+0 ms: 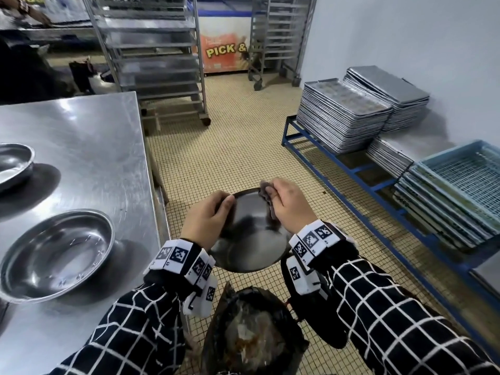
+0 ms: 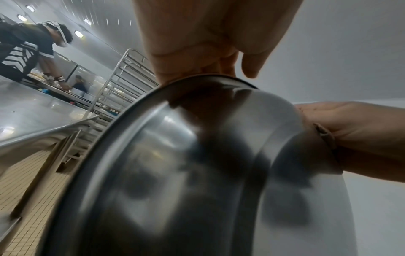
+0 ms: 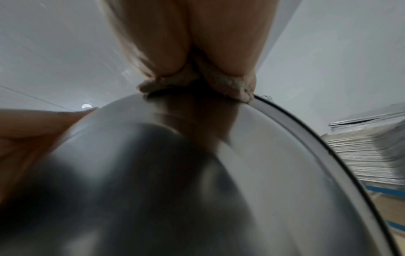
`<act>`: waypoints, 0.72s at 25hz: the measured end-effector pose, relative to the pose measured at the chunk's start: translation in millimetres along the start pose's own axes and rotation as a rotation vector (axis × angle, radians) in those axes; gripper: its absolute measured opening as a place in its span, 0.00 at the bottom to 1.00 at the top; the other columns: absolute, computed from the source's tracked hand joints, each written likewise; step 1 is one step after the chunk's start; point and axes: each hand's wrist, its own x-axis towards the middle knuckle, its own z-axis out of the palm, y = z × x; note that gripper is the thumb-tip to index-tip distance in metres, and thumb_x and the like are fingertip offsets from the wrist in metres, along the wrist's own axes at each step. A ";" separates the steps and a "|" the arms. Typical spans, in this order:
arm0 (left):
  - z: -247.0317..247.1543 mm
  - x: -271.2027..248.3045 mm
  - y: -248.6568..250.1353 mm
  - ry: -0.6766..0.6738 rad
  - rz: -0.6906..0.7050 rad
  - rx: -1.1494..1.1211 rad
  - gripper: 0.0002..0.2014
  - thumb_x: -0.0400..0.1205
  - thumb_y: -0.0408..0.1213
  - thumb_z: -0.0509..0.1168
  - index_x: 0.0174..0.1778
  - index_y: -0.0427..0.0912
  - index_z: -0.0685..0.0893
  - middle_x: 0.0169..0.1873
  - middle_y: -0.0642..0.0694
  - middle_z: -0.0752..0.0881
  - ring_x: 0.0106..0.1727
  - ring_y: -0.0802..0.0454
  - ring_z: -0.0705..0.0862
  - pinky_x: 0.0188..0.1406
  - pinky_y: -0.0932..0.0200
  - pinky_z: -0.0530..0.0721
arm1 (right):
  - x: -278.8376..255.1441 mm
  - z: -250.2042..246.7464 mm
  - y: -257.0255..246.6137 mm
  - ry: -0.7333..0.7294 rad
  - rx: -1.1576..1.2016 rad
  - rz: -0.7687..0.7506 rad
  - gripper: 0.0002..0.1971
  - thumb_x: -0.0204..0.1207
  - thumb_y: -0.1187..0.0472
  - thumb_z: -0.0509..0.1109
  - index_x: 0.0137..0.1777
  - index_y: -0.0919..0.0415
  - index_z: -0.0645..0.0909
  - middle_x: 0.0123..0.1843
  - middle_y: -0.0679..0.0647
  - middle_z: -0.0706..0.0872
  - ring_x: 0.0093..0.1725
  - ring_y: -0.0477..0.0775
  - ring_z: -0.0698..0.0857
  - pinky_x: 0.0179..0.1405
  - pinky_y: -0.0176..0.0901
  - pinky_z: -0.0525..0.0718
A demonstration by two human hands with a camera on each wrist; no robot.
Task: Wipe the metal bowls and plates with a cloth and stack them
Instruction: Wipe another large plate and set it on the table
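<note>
I hold a shallow metal bowl [image 1: 251, 236] in the air over the floor, in front of my chest. My left hand [image 1: 208, 215] grips its left rim, thumb inside. My right hand [image 1: 284, 204] holds a small greyish cloth [image 1: 266, 196] bunched against the bowl's far right rim. The left wrist view shows the bowl [image 2: 186, 173] from below with my left hand [image 2: 210, 52] on its rim. In the right wrist view the cloth [image 3: 228, 86] is pressed on the bowl [image 3: 219, 173] by my right hand [image 3: 192, 43]. Two more metal bowls, one near [image 1: 56, 253] and one far [image 1: 13, 166], stand on the steel table [image 1: 89, 147] to my left.
A bin lined with a black bag [image 1: 254, 334] stands below my hands. Stacked metal trays [image 1: 343, 115] sit on a blue rack [image 1: 359, 174] at right, with blue plastic crates [image 1: 465, 182] beside them. Wheeled tray racks [image 1: 154, 58] stand behind the table. Another person [image 2: 28, 52] works at a far counter.
</note>
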 end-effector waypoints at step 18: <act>-11.4 4.4 16.5 0.180 -0.162 -0.117 0.15 0.86 0.44 0.59 0.38 0.38 0.82 0.32 0.40 0.83 0.37 0.41 0.81 0.41 0.45 0.80 | -39.5 40.0 3.8 0.315 0.421 0.462 0.19 0.86 0.53 0.53 0.65 0.63 0.79 0.66 0.58 0.76 0.63 0.56 0.79 0.60 0.41 0.78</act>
